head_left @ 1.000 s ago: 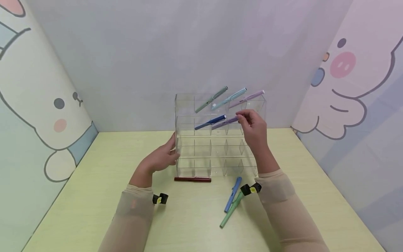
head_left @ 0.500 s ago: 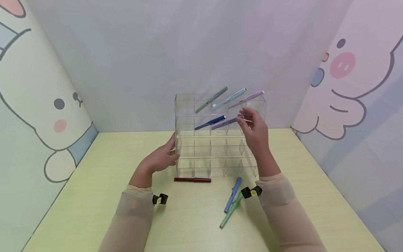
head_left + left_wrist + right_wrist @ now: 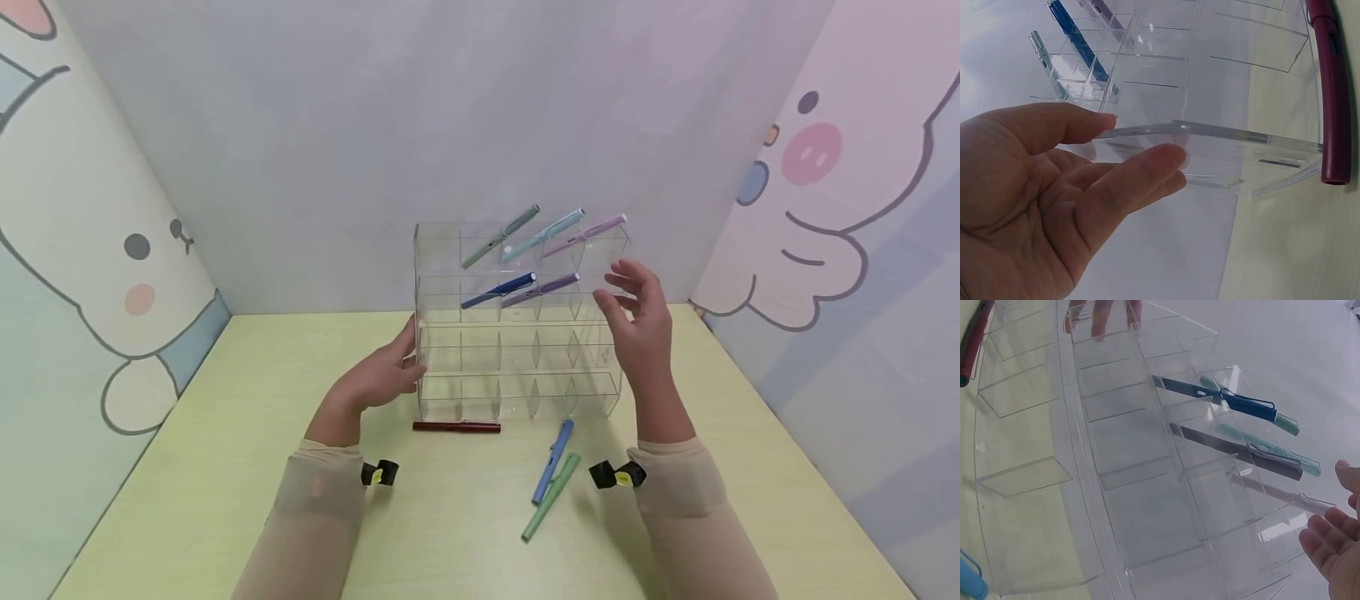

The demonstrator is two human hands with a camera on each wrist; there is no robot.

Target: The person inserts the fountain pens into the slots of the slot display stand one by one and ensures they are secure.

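A clear acrylic pen rack (image 3: 517, 360) with tiers of small compartments stands at the table's back. My left hand (image 3: 378, 375) holds its left side, thumb at the front edge and fingers on the outer face, as the left wrist view shows. My right hand (image 3: 643, 321) is off the rack's right side, fingers loosely bent and holding nothing. Leaning in the second tier are a dark blue pen (image 3: 498, 291) and a purple pen (image 3: 551, 287). In the top tier lean a grey-green pen (image 3: 501, 237), a light blue pen (image 3: 543, 236) and a lilac pen (image 3: 585, 235).
On the table (image 3: 450, 517), a dark red pen (image 3: 456, 427) lies along the rack's front left. A blue pen (image 3: 552, 462) and a green pen (image 3: 551, 497) lie in front of its right half. A pale wall (image 3: 337, 167) rises behind the rack.
My right hand has let go of the purple pen and moved right, away from the rack. The purple pen stays leaning in the second tier. My left hand keeps its place.
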